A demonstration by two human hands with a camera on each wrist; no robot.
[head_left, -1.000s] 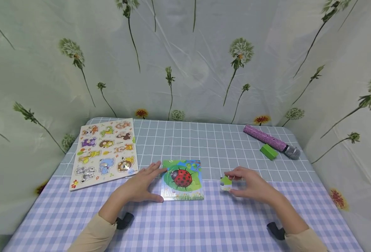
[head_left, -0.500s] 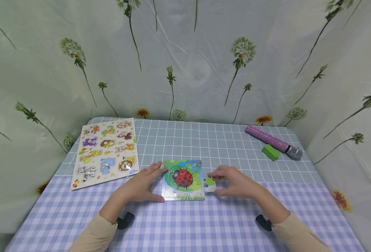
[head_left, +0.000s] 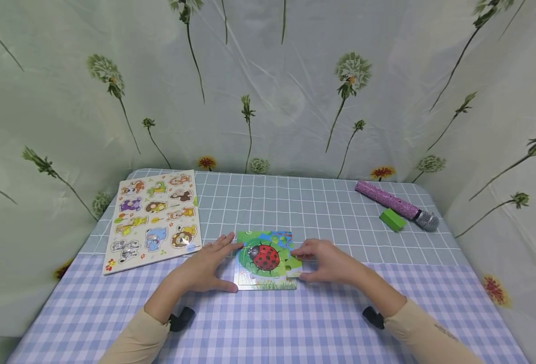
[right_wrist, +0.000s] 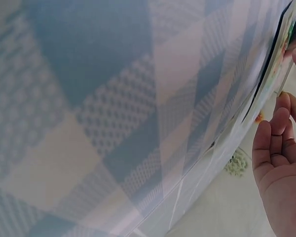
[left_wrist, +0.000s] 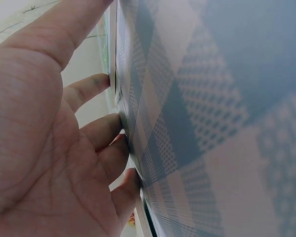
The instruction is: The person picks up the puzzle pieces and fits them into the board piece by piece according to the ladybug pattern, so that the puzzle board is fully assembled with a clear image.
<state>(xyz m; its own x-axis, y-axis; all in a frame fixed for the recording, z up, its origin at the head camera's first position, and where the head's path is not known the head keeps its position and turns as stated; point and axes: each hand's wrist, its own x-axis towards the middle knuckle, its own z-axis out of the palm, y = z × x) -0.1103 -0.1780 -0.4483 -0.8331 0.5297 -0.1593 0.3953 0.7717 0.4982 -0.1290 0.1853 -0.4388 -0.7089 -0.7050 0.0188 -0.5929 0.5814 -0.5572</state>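
A square ladybug jigsaw puzzle (head_left: 265,259) lies flat on the cloth in the head view. My left hand (head_left: 203,266) rests at its left edge, the thumb near the lower corner and the fingers spread. In the left wrist view, the fingers of that left hand (left_wrist: 59,143) look loosely bent and touch the surface. My right hand (head_left: 326,262) pinches a green puzzle piece (head_left: 293,268) between thumb and fingers, over the puzzle's right edge. Seen from the right wrist, the right hand (right_wrist: 286,158) holds the thin piece slightly above the board.
An animal peg puzzle board (head_left: 154,220) lies at the back left. A green block (head_left: 392,220) sits beside a glittery purple microphone (head_left: 393,202) at the back right. Behind the table (head_left: 259,328) hangs a dandelion-print curtain (head_left: 286,126).
The right hand has moved left with the puzzle piece, from the cloth beside the ladybug puzzle to over its right edge. My left hand has stayed in place.
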